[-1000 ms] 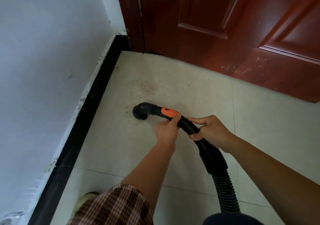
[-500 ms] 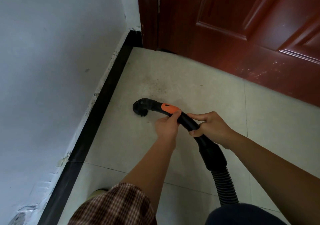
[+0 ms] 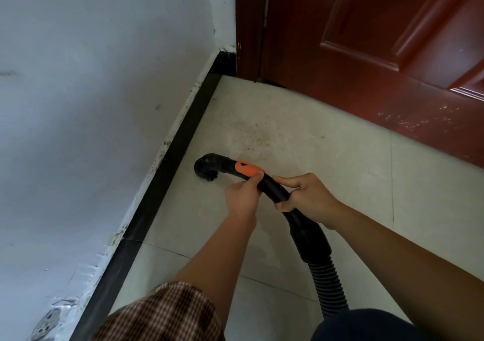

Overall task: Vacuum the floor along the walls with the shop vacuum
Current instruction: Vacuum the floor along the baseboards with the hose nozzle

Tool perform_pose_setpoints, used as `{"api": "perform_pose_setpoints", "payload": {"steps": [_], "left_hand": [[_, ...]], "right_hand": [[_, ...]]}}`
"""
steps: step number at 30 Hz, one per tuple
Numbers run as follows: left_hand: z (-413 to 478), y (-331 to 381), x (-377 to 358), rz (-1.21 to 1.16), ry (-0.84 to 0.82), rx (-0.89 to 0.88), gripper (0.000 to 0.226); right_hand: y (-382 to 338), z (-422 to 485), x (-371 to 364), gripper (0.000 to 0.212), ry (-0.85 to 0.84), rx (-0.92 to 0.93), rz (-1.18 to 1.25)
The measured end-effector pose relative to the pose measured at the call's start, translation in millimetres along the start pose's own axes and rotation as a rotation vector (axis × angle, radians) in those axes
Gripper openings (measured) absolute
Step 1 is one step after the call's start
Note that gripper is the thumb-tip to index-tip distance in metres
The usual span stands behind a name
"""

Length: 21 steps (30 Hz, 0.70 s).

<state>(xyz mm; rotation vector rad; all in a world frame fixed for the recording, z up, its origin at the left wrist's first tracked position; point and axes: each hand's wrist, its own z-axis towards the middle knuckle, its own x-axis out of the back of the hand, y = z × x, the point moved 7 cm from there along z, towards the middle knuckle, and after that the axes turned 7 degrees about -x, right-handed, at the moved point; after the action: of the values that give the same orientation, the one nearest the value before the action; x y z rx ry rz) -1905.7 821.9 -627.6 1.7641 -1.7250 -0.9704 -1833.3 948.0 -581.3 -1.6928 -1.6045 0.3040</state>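
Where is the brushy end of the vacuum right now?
In the head view, the brush nozzle sits on the floor left of centre, near the black baseboard but not touching it, just ahead of the left hand.

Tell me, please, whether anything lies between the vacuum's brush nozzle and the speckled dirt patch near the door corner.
Nothing visible does. The brush nozzle rests on the tiled floor short of the dirt patch, with bare tile between them; the black baseboard runs to its left, apart from it.

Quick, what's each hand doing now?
Left hand: closed on the vacuum wand, by its orange collar.
Right hand: closed on the same wand, further back.
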Motion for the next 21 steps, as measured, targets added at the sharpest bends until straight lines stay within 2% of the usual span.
{"api": "perform_pose_setpoints", "payload": {"steps": [15,21], "left_hand": [[35.0,22.5,23.6,0.017,0.059,-0.048,0.019],[43.7,25.3,20.0,0.033,0.029,-0.051,0.02]], "right_hand": [[-27.8,29.5,-30.7,0.063,-0.019,0.045,0.037],[-30.5,32.0,-28.2,0.063,0.043,0.057,0.019]]}}
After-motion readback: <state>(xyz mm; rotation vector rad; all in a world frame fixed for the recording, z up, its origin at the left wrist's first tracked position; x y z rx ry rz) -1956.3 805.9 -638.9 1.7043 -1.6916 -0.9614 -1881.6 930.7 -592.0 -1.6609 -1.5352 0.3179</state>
